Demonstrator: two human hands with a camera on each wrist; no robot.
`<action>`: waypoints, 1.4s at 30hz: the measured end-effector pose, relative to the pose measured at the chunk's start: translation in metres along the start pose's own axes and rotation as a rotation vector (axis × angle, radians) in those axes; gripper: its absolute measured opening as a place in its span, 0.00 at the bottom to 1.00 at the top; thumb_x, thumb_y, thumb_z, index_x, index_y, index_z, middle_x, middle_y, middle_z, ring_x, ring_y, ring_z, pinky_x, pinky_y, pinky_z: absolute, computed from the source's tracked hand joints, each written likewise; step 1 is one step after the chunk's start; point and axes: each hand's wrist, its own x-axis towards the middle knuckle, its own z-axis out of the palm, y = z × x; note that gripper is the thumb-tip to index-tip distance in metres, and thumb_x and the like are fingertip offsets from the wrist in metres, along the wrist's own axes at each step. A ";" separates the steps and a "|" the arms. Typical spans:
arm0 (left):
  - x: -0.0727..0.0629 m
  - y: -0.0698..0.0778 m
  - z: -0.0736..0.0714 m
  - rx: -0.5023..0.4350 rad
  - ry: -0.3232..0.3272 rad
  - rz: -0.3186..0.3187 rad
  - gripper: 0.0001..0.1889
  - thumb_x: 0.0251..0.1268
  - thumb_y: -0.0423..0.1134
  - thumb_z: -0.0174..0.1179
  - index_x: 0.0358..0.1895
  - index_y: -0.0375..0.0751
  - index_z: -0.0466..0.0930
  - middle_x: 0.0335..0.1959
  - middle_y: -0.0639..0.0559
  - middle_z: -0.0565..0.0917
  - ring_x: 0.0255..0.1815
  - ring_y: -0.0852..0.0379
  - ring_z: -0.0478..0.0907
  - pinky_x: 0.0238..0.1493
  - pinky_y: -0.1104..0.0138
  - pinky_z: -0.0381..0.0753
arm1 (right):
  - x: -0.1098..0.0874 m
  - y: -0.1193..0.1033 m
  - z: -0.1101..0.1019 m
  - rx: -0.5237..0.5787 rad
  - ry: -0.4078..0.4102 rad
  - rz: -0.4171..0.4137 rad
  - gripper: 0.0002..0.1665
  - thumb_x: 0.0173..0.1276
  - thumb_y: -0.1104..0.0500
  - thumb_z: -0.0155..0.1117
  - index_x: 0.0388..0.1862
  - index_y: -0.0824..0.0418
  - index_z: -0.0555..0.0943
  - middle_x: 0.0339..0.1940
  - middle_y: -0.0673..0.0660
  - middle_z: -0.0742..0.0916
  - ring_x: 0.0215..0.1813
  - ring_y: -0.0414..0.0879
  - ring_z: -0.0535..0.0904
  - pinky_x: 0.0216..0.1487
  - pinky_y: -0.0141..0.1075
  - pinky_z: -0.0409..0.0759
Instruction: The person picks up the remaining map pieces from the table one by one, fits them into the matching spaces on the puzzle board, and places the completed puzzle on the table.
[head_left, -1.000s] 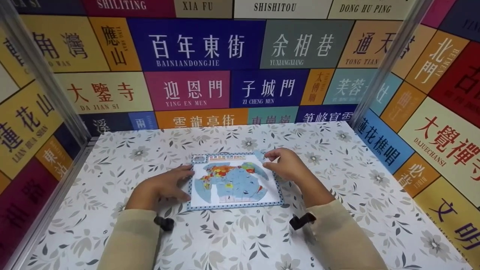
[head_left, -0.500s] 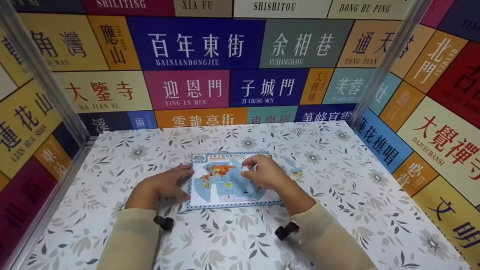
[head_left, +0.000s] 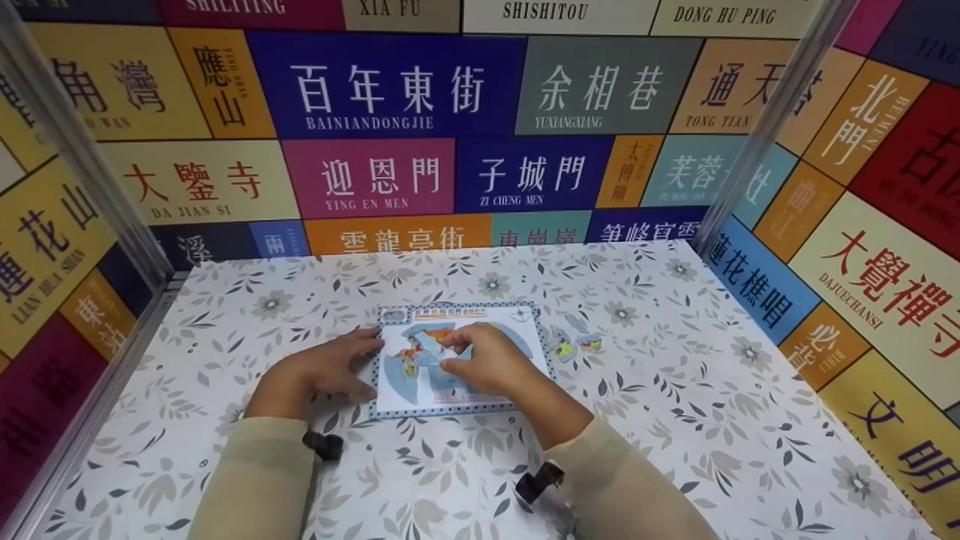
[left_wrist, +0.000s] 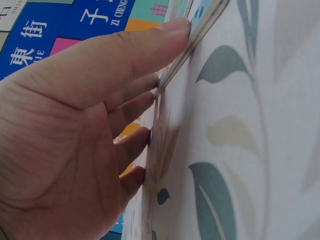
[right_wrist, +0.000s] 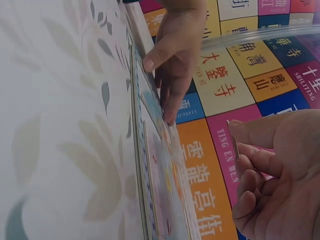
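Observation:
A world-map jigsaw puzzle board with a dotted blue border lies flat on the table. My left hand is at its left side, fingertips and thumb touching the edge, with the fingers loosely extended in the left wrist view. Above the map's middle, my right hand pinches a thin light-blue puzzle piece between thumb and forefinger. Seen edge-on in the right wrist view, that piece is held apart from the board. The right hand covers part of the map; white gaps show among the placed pieces.
Several loose puzzle pieces lie just right of the board. The table has a white cloth with grey leaves and flowers. Panels of colourful Chinese place names stand at the back and sides, with clear corner posts.
My right hand has moved left and nearer, from the board's upper right corner to over the map's middle, carrying the puzzle piece. This uncovers the loose pieces. The left hand stays in place.

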 end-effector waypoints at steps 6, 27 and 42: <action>0.001 -0.002 0.001 0.010 0.005 0.012 0.50 0.58 0.50 0.80 0.84 0.64 0.63 0.92 0.61 0.48 0.93 0.41 0.39 0.89 0.36 0.46 | 0.003 -0.012 0.010 -0.001 -0.027 0.016 0.18 0.72 0.49 0.75 0.59 0.47 0.89 0.54 0.49 0.87 0.60 0.51 0.83 0.62 0.47 0.82; 0.000 0.000 0.001 -0.022 -0.003 -0.024 0.51 0.55 0.50 0.82 0.83 0.68 0.64 0.91 0.66 0.47 0.93 0.43 0.38 0.89 0.35 0.44 | 0.006 0.013 0.031 -0.067 -0.045 0.013 0.18 0.69 0.51 0.78 0.52 0.57 0.89 0.41 0.49 0.86 0.41 0.41 0.79 0.50 0.39 0.82; 0.000 -0.001 0.002 0.017 0.029 0.014 0.50 0.57 0.49 0.81 0.84 0.65 0.64 0.91 0.62 0.48 0.93 0.41 0.40 0.89 0.35 0.44 | 0.005 0.017 0.039 -0.037 -0.034 0.058 0.18 0.63 0.49 0.81 0.46 0.56 0.89 0.36 0.47 0.86 0.40 0.41 0.79 0.48 0.39 0.83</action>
